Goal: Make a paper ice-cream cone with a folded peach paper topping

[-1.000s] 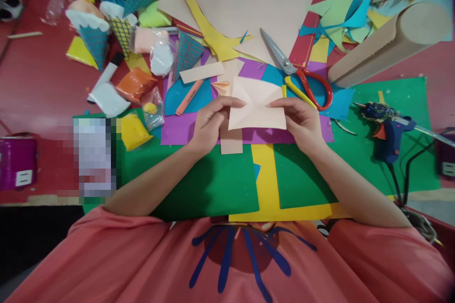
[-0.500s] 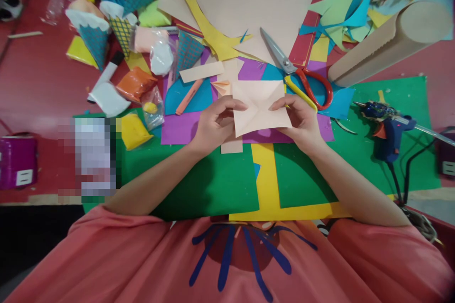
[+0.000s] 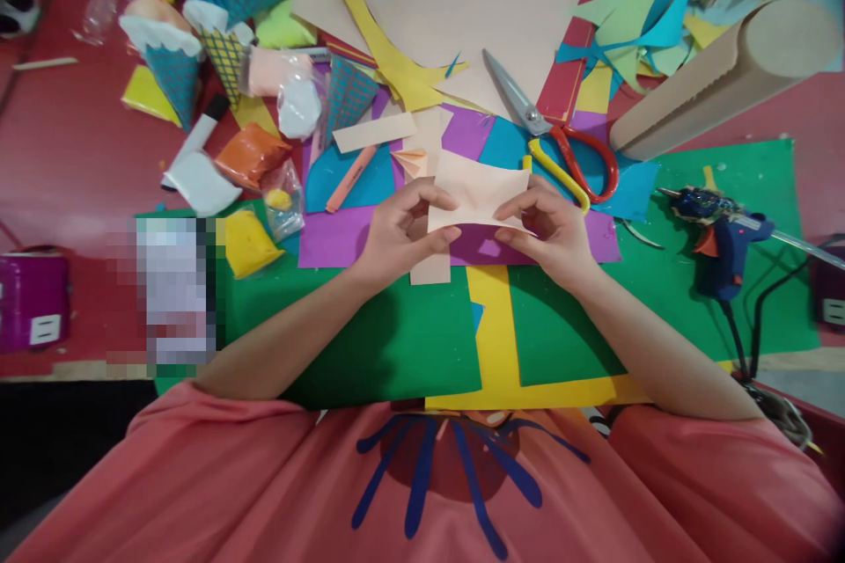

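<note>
Your left hand [image 3: 406, 224] and right hand [image 3: 554, 229] pinch the card [image 3: 481, 185] between thumbs and fingers, above the tabletop [image 3: 59, 149] toward its front edge; the scissors [image 3: 536, 121] lie beyond your right hand, farther from that edge than the glue gun [image 3: 728, 255]

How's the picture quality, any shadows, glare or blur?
Head view: soft shadow on the green sheet beside the left forearm; small highlights on the orange packet; fine detail soft, but the held pale paper shows without glare; a pixelated patch hides something beside the yellow packet.
</note>
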The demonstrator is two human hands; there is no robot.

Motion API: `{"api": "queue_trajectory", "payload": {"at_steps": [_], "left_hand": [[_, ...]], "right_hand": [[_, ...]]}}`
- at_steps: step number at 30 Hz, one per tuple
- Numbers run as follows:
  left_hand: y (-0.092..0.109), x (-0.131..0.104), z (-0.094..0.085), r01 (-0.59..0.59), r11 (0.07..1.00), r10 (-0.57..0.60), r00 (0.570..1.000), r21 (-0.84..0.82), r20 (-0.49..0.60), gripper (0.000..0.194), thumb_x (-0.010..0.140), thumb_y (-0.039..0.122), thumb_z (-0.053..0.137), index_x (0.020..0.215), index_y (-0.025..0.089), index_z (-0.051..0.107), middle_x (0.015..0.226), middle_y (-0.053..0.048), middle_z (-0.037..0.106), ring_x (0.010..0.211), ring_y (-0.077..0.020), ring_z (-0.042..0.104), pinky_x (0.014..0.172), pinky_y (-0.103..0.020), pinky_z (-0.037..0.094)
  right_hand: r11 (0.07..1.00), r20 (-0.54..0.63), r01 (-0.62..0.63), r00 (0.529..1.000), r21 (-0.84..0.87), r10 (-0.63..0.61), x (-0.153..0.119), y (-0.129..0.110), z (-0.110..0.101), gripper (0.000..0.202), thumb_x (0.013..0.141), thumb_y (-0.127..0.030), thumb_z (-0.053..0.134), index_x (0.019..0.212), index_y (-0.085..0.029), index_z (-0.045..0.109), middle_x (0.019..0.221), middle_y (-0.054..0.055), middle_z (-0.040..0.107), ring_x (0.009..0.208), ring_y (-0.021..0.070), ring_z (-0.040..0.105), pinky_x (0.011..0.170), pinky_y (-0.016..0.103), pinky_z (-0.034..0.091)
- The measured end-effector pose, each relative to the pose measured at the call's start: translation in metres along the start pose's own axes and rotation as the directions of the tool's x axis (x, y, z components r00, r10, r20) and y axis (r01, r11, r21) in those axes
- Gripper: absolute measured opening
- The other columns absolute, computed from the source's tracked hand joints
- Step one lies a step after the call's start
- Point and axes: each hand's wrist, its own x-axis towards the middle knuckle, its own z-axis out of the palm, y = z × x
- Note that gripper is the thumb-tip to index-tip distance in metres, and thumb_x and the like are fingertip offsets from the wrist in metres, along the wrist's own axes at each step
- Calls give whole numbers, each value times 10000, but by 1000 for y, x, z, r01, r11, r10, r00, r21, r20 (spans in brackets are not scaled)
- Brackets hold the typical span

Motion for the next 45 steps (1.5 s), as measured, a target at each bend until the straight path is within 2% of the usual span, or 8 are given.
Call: {"api": "queue_trajectory", "payload": {"at_steps": [6,11,16,19,22,26,33,45], "left_hand": [[0,-1,-3,-8,993,8,1000,115,2,289,782,477,684,707,214,592,773,-15,581,865,-156,575,789,-320,481],[-5,-3,1,-20,1000,20,999,-21,-36,271,788,427,695,979,275,576,914,11,566,764,-92,587,682,-242,486],[-9,-2,2,-68,991,73,997,116,-35,418,828,484,636,1193,317,520,1017,-3,590,785,-92,608,659,-218,508],[-7,-1,1,-141,975,146,989,174,-19,291,861,394,623,1130,293,581,982,3,633,777,-78,614,648,-204,504],[-5,-1,0,-128,959,135,991,253,-11,199,872,354,612,1026,231,636,948,-7,684,829,-98,639,693,-224,505],[-4,-1,1,-90,960,98,995,265,-17,181,869,339,609,988,210,653,942,-13,712,807,-101,642,668,-233,485],[-1,-3,2,-48,971,44,999,234,22,160,837,292,631,963,199,665,904,-10,713,728,-91,604,621,-223,445],[0,-4,3,-29,978,14,997,206,76,162,837,310,633,939,190,669,846,-14,703,649,-73,563,557,-199,406]], "right_hand": [[1000,7,0,1000,21,0,0,-4,-1,319,789,-523,662,674,-228,630,711,23,568,744,177,570,721,374,504],[998,5,-4,1000,66,4,1,-5,1,305,794,-470,677,649,-212,605,669,8,546,664,145,546,660,341,504],[960,49,-99,995,263,90,0,1,6,324,748,-485,718,746,-213,542,697,-7,578,609,123,592,533,282,504],[928,60,-159,987,337,147,-1,5,9,377,712,-460,758,779,-233,465,676,-41,533,560,101,577,498,260,503],[923,35,-136,991,360,133,-2,5,10,431,691,-436,783,834,-264,414,660,-70,484,524,87,536,473,246,492],[957,61,-102,994,271,88,-1,0,7,410,720,-425,763,989,-263,498,676,-55,522,558,99,537,482,240,461],[991,104,-55,994,125,42,2,-2,0,315,790,-472,673,763,-163,621,744,20,616,684,109,534,600,253,422],[974,197,-156,973,165,123,1,-5,3,259,820,-371,648,703,-149,586,620,-24,506,532,57,383,468,219,280]]}}
